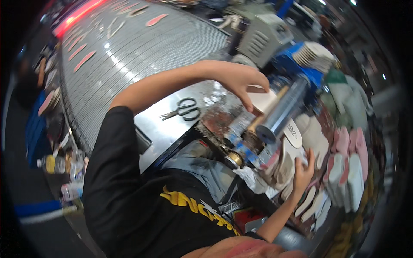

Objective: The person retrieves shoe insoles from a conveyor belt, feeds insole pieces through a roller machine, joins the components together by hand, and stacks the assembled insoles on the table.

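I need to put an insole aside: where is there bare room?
The widest free patch is the mesh belt, between the pink insoles and the left forearm. A smaller one is the steel plate, left of the scissors. Crowded: around the roller, between the left hand and right hand, and among the stacked pads at right.

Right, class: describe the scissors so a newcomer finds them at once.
Start at the wide grey mesh conveyor, then drop to the shiny metal plate at its near end. On it, left of the left hand, lie the scissors; unlike the conveyor's pink insoles, they have two dark looped handles.
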`<act>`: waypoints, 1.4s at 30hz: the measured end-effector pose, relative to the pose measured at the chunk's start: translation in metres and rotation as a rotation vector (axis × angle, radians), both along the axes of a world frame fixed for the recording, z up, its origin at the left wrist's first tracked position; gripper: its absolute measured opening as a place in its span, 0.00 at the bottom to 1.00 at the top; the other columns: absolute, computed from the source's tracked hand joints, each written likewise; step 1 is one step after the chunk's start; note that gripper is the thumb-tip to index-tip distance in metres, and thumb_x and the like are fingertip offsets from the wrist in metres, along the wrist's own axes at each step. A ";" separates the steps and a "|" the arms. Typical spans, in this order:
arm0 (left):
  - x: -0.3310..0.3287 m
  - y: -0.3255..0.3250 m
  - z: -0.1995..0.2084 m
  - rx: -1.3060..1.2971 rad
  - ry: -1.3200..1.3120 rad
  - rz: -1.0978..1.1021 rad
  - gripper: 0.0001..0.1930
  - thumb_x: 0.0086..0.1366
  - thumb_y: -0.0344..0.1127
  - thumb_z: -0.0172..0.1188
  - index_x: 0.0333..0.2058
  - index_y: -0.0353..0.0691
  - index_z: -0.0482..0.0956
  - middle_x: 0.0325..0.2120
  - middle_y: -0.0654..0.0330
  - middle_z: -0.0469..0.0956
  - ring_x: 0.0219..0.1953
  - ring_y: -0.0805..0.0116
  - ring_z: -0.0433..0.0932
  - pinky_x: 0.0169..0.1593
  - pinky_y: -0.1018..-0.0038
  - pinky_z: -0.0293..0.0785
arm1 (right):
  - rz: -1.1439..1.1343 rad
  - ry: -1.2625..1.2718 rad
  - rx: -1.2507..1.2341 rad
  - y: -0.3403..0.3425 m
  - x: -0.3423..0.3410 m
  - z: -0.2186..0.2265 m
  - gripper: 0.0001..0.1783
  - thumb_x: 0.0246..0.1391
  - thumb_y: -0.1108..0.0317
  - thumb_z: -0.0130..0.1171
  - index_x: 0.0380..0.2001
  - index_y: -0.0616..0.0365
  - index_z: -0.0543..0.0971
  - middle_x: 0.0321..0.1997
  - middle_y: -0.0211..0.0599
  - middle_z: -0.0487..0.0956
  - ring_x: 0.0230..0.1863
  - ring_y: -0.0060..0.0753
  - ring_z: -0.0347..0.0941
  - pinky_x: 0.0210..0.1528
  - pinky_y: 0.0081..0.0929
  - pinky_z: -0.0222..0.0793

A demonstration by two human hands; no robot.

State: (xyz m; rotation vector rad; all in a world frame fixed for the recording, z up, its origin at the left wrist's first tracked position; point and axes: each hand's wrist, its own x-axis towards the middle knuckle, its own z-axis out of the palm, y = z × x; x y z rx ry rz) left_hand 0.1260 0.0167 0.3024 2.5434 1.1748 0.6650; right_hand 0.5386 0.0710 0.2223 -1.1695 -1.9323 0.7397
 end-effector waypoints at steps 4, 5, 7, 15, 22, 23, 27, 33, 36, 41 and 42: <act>-0.029 -0.012 -0.010 0.116 0.100 0.142 0.35 0.46 0.49 0.72 0.50 0.36 0.72 0.51 0.53 0.72 0.53 0.54 0.67 0.56 0.64 0.65 | -0.150 -0.484 0.292 -0.016 0.017 -0.040 0.38 0.48 0.59 0.66 0.56 0.71 0.65 0.54 0.59 0.69 0.56 0.57 0.64 0.59 0.43 0.59; -0.036 -0.014 -0.012 0.116 0.117 0.172 0.36 0.45 0.48 0.73 0.50 0.36 0.71 0.50 0.54 0.73 0.52 0.54 0.67 0.55 0.64 0.66 | -0.181 -0.570 0.212 -0.016 0.021 -0.049 0.39 0.48 0.56 0.66 0.56 0.72 0.65 0.54 0.61 0.68 0.57 0.59 0.64 0.59 0.43 0.59; -0.056 -0.011 -0.025 0.079 0.158 0.215 0.39 0.43 0.46 0.74 0.53 0.39 0.68 0.48 0.56 0.73 0.48 0.55 0.69 0.51 0.65 0.68 | -0.189 -0.654 0.139 -0.015 0.024 -0.062 0.41 0.48 0.54 0.66 0.56 0.72 0.65 0.55 0.62 0.68 0.57 0.60 0.64 0.58 0.44 0.59; -0.106 -0.107 -0.187 -0.799 -1.213 0.339 0.48 0.49 0.46 0.70 0.65 0.46 0.52 0.52 0.54 0.67 0.55 0.66 0.65 0.52 0.70 0.69 | -0.227 -0.613 0.098 -0.022 0.013 -0.077 0.44 0.44 0.49 0.67 0.54 0.77 0.66 0.53 0.65 0.70 0.55 0.61 0.66 0.58 0.43 0.60; -0.159 -0.234 -0.258 -0.398 -2.436 0.479 0.27 0.59 0.26 0.54 0.57 0.34 0.58 0.51 0.48 0.69 0.54 0.53 0.70 0.61 0.53 0.65 | -0.271 -0.579 0.096 -0.016 0.018 -0.086 0.38 0.46 0.59 0.65 0.54 0.77 0.66 0.52 0.65 0.69 0.55 0.61 0.65 0.59 0.42 0.60; -0.177 -0.246 -0.269 -0.237 -2.442 0.555 0.24 0.59 0.27 0.55 0.54 0.33 0.60 0.50 0.48 0.68 0.53 0.52 0.70 0.60 0.53 0.66 | -0.286 -0.575 0.086 -0.013 0.018 -0.088 0.38 0.46 0.60 0.64 0.54 0.77 0.66 0.51 0.64 0.70 0.55 0.60 0.66 0.59 0.42 0.60; -0.259 -0.282 -0.255 0.303 -2.429 0.817 0.23 0.59 0.28 0.57 0.51 0.31 0.60 0.50 0.47 0.63 0.53 0.48 0.67 0.58 0.52 0.68 | -0.270 -0.540 0.105 -0.004 0.025 -0.093 0.36 0.47 0.62 0.62 0.54 0.78 0.65 0.49 0.63 0.68 0.52 0.61 0.66 0.57 0.44 0.61; -0.385 -0.374 -0.267 0.459 -2.326 1.344 0.24 0.61 0.33 0.59 0.52 0.32 0.63 0.54 0.44 0.63 0.53 0.48 0.69 0.56 0.59 0.72 | -0.205 -0.609 0.117 0.003 0.027 -0.095 0.35 0.49 0.62 0.60 0.55 0.77 0.64 0.49 0.63 0.68 0.53 0.58 0.65 0.58 0.41 0.59; -0.384 -0.376 -0.294 0.265 -2.236 1.305 0.20 0.62 0.35 0.58 0.49 0.31 0.67 0.52 0.44 0.67 0.51 0.51 0.72 0.54 0.63 0.74 | -0.185 -0.597 0.179 0.007 0.035 -0.111 0.36 0.51 0.60 0.61 0.56 0.76 0.64 0.49 0.60 0.69 0.53 0.54 0.65 0.58 0.40 0.60; -0.316 -0.279 -0.276 -0.128 -1.582 1.331 0.11 0.61 0.33 0.59 0.40 0.36 0.74 0.32 0.60 0.75 0.34 0.73 0.74 0.38 0.79 0.73 | -0.303 -0.336 0.449 -0.002 0.038 0.007 0.30 0.56 0.63 0.60 0.56 0.71 0.66 0.51 0.51 0.73 0.54 0.42 0.69 0.57 0.33 0.62; -0.302 -0.268 -0.271 -0.175 -1.378 1.347 0.08 0.59 0.32 0.59 0.37 0.37 0.76 0.26 0.65 0.74 0.29 0.77 0.72 0.33 0.82 0.70 | -0.425 -0.392 0.583 -0.016 0.004 0.051 0.27 0.58 0.67 0.58 0.56 0.70 0.66 0.51 0.48 0.72 0.55 0.39 0.68 0.57 0.31 0.63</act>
